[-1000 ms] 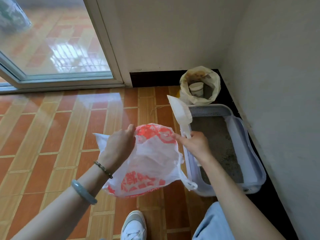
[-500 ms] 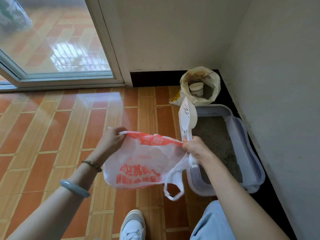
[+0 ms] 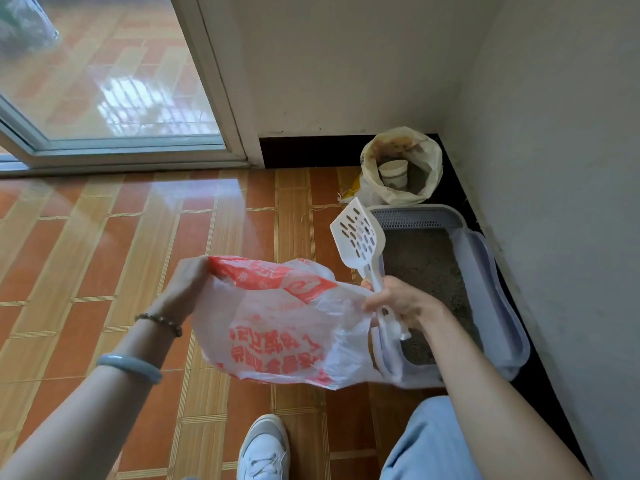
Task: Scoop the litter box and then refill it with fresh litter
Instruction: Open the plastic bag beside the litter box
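Note:
A white plastic bag (image 3: 280, 327) with red print hangs stretched between my hands above the floor. My left hand (image 3: 185, 285) pinches its left rim. My right hand (image 3: 398, 299) grips the handle of a white slotted litter scoop (image 3: 358, 237), blade up and empty, and also holds the bag's right rim. The grey-lavender litter box (image 3: 491, 292) lies on the floor along the right wall, holding grey litter (image 3: 426, 265). Behind it in the corner stands an open sack of litter (image 3: 401, 166) with a white cup (image 3: 394, 173) inside.
White walls meet at the corner on the right, with a black skirting strip. A glass sliding door (image 3: 104, 81) fills the upper left. Orange tiled floor (image 3: 104, 254) spreads to the left. My white shoe (image 3: 265, 448) and light blue trouser leg (image 3: 429, 445) are at the bottom.
My hands have pulled the bag's mouth wider apart. The scoop turned in my right hand, so its slotted face now shows. The view has drawn a little closer.

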Tool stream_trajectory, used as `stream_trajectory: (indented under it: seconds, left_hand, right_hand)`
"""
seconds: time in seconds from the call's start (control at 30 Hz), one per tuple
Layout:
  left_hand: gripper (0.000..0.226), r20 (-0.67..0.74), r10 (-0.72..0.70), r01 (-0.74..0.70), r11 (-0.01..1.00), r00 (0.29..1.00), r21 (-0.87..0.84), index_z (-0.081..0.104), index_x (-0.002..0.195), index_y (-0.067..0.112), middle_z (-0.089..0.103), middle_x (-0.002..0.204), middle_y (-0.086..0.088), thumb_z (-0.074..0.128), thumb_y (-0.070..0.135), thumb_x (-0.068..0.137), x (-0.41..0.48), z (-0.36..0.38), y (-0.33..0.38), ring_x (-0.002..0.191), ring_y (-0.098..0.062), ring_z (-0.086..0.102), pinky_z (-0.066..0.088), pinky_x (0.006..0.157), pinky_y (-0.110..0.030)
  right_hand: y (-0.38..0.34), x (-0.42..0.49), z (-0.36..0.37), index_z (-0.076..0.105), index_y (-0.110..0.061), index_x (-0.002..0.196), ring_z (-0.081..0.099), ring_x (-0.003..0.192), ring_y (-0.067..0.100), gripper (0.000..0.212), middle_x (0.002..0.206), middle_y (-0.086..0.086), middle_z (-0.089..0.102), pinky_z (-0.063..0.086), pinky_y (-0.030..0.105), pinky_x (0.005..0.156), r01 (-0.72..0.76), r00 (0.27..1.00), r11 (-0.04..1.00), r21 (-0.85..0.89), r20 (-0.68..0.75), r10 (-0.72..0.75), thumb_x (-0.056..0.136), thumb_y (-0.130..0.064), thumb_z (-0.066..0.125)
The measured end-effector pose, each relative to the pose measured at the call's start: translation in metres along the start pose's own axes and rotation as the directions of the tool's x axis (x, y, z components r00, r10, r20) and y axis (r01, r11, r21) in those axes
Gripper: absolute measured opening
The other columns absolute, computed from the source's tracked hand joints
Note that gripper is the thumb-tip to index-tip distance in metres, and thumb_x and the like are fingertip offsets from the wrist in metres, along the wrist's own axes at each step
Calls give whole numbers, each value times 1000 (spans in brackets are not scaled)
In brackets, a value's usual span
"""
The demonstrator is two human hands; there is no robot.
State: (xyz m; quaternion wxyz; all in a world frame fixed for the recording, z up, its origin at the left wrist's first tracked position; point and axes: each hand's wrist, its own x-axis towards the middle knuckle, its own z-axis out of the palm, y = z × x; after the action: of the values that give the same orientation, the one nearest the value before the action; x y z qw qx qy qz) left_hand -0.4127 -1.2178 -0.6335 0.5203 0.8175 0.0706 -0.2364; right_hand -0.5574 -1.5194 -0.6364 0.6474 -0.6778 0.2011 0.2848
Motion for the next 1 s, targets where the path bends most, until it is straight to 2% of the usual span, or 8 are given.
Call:
stream_trajectory:
  seconds: [0.13,0.2,0.3,0.4,0.57,0.7,0.87,1.0]
  left_hand:
    - [23,-54,-46,49,997,998,67,70,78,1,65,79,-19,48,8,73,4,-6,-6,69,-28,55,43,57,-30]
    - [27,81,-35,32,999,996,41,71,85,6,69,83,-17,52,15,69,0,-8,-10,68,-28,61,49,59,-30]
    - [41,390,-71,94,995,918,-40,68,112,12,69,108,-15,57,10,73,3,-10,-16,97,-31,67,53,88,-43]
    - [51,503,-117,76,992,856,101,61,120,10,66,115,-14,66,19,70,7,-7,-24,107,-33,62,45,99,-48]
    - [51,447,25,-217,898,894,383,48,122,18,58,115,1,73,12,77,-1,25,-24,98,-8,58,51,78,-22]
    - [27,282,258,-379,707,924,596,59,106,18,66,106,-2,66,32,84,-4,48,-29,89,-14,62,54,77,-34]
    - [89,-87,198,-158,928,976,338,27,141,5,46,135,-16,72,46,75,-8,56,-47,118,-27,51,47,92,-39]
    - [117,-3,-116,116,984,993,136,5,143,17,51,125,-14,81,51,61,-19,65,-77,103,-30,61,55,75,-40]
  right_hand:
    - [1,1,3,42,-13,67,47,58,15,22,66,5,44,44,23,52,48,998,995,86,-35,-45,67,-2,61]
    - [1,4,2,39,-15,60,41,51,13,30,60,3,39,40,22,48,84,993,972,221,-94,-65,75,5,54]
    - [2,8,1,31,-19,53,34,50,13,38,57,2,35,33,24,48,83,980,951,299,-195,-25,73,10,44]
    - [3,11,4,32,-18,56,35,50,12,33,57,2,35,33,25,47,47,963,963,265,-268,26,69,11,41]
    - [2,16,15,32,-15,60,37,55,15,33,59,4,34,33,25,50,4,947,973,231,-314,70,69,16,37]
    - [4,20,15,51,-6,84,49,74,26,25,78,13,46,43,33,65,-1,910,961,276,-398,115,69,13,45]
    - [3,21,8,55,-3,110,62,91,31,39,93,17,60,53,36,72,-6,873,903,430,-438,214,73,9,49]
    - [-1,18,10,51,-10,110,62,88,28,33,98,16,61,52,34,67,-9,865,867,498,-431,257,80,4,51]
